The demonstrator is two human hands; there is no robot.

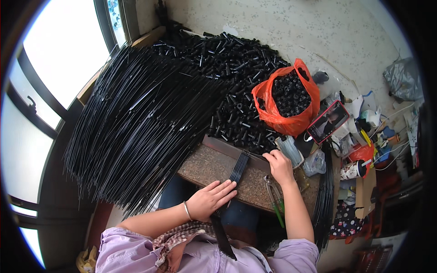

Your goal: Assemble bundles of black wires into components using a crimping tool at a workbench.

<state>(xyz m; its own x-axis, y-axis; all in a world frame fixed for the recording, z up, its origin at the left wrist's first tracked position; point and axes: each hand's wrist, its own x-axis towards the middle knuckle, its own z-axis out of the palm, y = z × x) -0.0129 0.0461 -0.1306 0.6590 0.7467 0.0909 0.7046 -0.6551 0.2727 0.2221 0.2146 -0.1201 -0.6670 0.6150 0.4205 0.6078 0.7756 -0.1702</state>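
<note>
My left hand lies flat, fingers stretched out, over the near end of a narrow row of thin black rods on the speckled tabletop. The row's far end meets a low brown bar. At the right end of that bar is my right hand, with its fingers bent and drawn together; what they hold, if anything, is hidden. Beyond the bar spreads a heap of short black tubular pieces. Pliers with green handles lie just below my right hand.
A large fan of long black rods covers the left side. An orange-red bag of black pieces stands on the heap. Beside it rests a phone with a lit screen. More rods hang at the right edge, near clutter.
</note>
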